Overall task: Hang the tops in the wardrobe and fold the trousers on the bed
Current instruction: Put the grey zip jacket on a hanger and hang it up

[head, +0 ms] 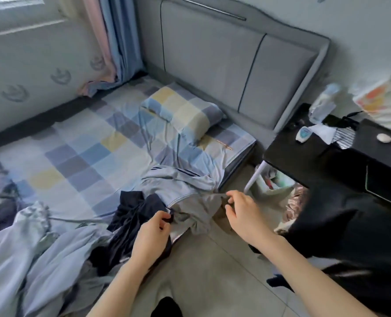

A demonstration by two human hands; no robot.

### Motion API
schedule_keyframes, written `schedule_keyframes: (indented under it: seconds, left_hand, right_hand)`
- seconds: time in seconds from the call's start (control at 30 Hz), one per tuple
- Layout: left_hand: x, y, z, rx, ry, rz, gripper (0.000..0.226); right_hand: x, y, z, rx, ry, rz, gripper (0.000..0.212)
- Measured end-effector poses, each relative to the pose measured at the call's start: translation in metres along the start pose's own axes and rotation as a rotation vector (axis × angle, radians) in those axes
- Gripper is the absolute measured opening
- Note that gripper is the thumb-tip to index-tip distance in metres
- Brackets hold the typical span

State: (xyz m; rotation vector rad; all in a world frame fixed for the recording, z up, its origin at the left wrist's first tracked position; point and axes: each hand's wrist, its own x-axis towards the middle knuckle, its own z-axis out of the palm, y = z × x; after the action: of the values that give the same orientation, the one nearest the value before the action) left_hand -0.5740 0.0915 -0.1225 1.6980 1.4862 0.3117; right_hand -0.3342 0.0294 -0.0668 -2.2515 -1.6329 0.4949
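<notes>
At 6 o'clock of the bed, on its near corner, you hold the grey garment by one edge: your left hand pinches it beside the dark garment, and your right hand pinches the same edge out past the mattress, over the floor. Both grips grasp cloth.

Risk: part of that held edge hangs off the bed at 5 o'clock. If either pinch slips as you lift, the garment likely drops to the floor. The dark garment touches the grey one at your left fingers, so it may drag along.

Appearance: light grey, thin, crumpled, with dark stripes near its far side at 12 o'clock. Whether it is a top or trousers, you cannot tell yet. A pale blue quilt lies bunched at 8 o'clock.
</notes>
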Motion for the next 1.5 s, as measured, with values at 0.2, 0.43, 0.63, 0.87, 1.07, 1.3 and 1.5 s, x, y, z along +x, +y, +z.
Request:
schedule_keyframes:
  seconds: [0.2,0.43,0.63,0.87,1.07,1.3,1.5]
  left_hand:
    - [0.094,-0.069,-0.014,0.083,-0.106,-0.137,0.017]
    - [0.196,-0.083,0.031,0.202,-0.273,-0.099,0.026]
    - [0.312,-0.086,0.100,0.342,-0.386,-0.081,0.035]
    - [0.433,-0.087,0.205,0.456,-0.438,-0.072,0.051]
    - [0.498,-0.066,0.297,0.239,-0.344,-0.081,0.054]
    - [0.546,-0.052,0.351,0.336,-0.262,-0.161,0.059]
    - [0.528,-0.093,0.330,0.350,-0.341,-0.183,0.022]
  right_hand:
    - [0.090,0.000,0.085,0.145,-0.192,0.266,0.031]
    - [0.170,0.055,0.142,0.251,-0.221,0.515,0.029]
    - [0.275,0.137,0.202,0.239,-0.252,0.608,0.028]
    - [0.364,0.243,0.287,0.139,-0.401,0.654,0.032]
    - [0.391,0.299,0.354,0.210,-0.501,0.682,0.049]
    - [0.403,0.327,0.403,0.237,-0.510,0.545,0.042]
    - [0.405,0.337,0.410,0.072,-0.591,0.529,0.026]
